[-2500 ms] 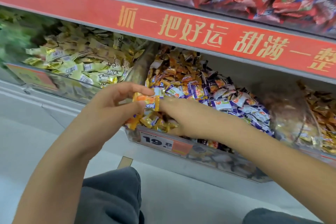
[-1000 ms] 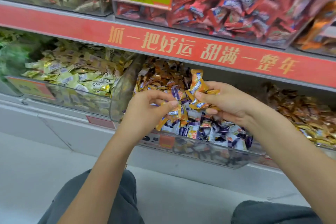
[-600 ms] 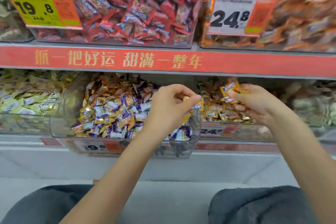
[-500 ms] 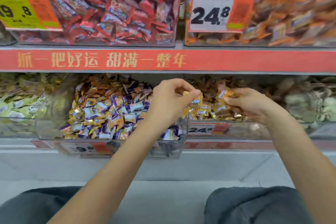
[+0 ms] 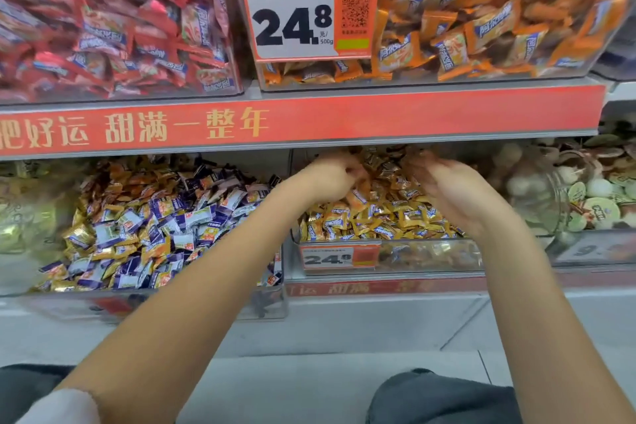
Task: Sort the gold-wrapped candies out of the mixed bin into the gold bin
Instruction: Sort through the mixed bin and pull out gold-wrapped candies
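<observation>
Shop shelving fills my head view: clear plastic bins under a red banner [image 5: 309, 120]. Both hands, left [image 5: 330, 179] and right [image 5: 451, 189], hover blurred over the gold bin [image 5: 430, 255] heaped with crinkly gold-wrapped candies [image 5: 375, 220]; I cannot tell their grip. Beside it, the mixed bin [image 5: 268, 303] holds purple, white and gold wrappers.

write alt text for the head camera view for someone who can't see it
Both hands, left hand and right hand, reach over the gold candy bin on a shop's lower shelf, motion-blurred, so any grip is unclear. Left of it sits the mixed bin of purple, white and gold candies; a 24.8 price tag hangs above.
</observation>
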`<state>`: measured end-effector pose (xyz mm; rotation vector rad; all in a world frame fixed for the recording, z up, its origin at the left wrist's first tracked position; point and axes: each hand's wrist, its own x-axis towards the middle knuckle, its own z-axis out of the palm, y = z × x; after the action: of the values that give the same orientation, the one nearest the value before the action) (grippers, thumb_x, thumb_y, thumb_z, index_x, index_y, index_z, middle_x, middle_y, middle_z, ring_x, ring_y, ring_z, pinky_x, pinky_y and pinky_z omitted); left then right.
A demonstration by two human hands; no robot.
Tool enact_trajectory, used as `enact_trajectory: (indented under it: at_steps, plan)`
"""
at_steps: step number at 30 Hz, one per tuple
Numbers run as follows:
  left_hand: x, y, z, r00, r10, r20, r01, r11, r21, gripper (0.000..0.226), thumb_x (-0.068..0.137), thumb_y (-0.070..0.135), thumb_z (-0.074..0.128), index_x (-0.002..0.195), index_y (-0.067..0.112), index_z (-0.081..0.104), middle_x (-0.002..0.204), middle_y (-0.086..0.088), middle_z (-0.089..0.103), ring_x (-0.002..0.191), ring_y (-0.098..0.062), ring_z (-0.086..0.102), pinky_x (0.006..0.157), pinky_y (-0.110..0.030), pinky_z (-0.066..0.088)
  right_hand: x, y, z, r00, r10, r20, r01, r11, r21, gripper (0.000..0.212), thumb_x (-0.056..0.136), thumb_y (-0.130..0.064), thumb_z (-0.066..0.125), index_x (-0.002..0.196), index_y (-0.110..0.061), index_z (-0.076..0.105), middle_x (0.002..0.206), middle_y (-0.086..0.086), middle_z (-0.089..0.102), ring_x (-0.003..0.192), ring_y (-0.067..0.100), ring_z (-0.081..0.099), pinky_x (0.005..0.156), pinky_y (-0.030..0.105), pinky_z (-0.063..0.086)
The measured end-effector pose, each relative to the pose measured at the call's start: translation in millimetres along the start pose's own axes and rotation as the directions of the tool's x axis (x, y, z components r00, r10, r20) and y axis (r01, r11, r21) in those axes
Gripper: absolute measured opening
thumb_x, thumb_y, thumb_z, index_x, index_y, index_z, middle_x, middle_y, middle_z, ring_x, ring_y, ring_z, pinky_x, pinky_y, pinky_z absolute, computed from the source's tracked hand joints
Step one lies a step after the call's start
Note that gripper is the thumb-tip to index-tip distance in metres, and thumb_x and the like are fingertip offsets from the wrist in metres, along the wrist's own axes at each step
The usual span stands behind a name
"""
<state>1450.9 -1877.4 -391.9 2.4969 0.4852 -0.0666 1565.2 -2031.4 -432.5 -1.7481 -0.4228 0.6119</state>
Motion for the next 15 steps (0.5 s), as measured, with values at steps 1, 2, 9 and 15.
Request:
enact_trajectory:
  at_steps: [1, 2, 9, 15]
  plan:
    - [-5.2, 0.7, -5.1, 1.000, 0.013, 0.011, -0.013, 1.000, 0.028, 0.033, 0.102, 0.014, 0.036, 0.129, 0.013, 0.055, 0.133, -0.005, 0.056, 0.079, -0.019, 0.064, 0.044, -0.009, 0.035, -2.0, 1.8, 0.2, 1.000, -0.001, 0.014, 0.001, 1.000, -0.029, 0.073, 0.079, -0.059, 0.045, 0.139, -0.017, 0.047, 0.141, 0.001, 0.051, 0.127, 0.019, 0.048, 0.113, 0.047, 0.029]
    - [-13.9, 0.9, -11.0, 1.000, 0.028, 0.000, -0.028, 0.998, 0.050, 0.036, 0.102, 0.014, 0.036, 0.135, 0.016, 0.051, 0.137, -0.002, 0.052, 0.095, -0.022, 0.063, 0.050, -0.006, 0.035, -8.8, -2.5, 3.7, 0.999, -0.005, 0.032, 0.007, 0.997, -0.073, 0.068, 0.084, -0.057, 0.044, 0.138, -0.017, 0.047, 0.142, 0.002, 0.050, 0.128, 0.020, 0.047, 0.113, 0.047, 0.030]
    - [-154.9, -57.1, -34.0, 0.892, 0.186, -0.412, -0.170, 0.983, 0.075, 0.024, 0.095, 0.010, 0.051, 0.100, 0.024, 0.070, 0.112, 0.017, 0.057, 0.104, 0.008, 0.051, 0.091, -0.013, 0.040, -72.3, -35.7, 62.2, 0.981, -0.196, -0.012, 0.106, 0.579, -0.809, 0.027, 0.099, -0.029, 0.046, 0.113, -0.015, 0.065, 0.099, 0.009, 0.067, 0.090, 0.030, 0.062, 0.073, 0.033, 0.047]
    - [-260.6, -177.3, -60.9, 0.702, -0.311, -0.641, 0.331, 0.939, -0.092, 0.030, 0.089, 0.004, 0.057, 0.076, 0.031, 0.063, 0.088, 0.004, 0.064, 0.080, -0.013, 0.060, 0.062, -0.014, 0.039, -120.7, -74.4, 167.0, 0.802, -0.584, 0.122, 0.413, 0.396, -0.820, 0.013, 0.095, -0.016, 0.050, 0.092, -0.008, 0.060, 0.083, 0.015, 0.064, 0.074, 0.035, 0.060, 0.061, 0.036, 0.049]
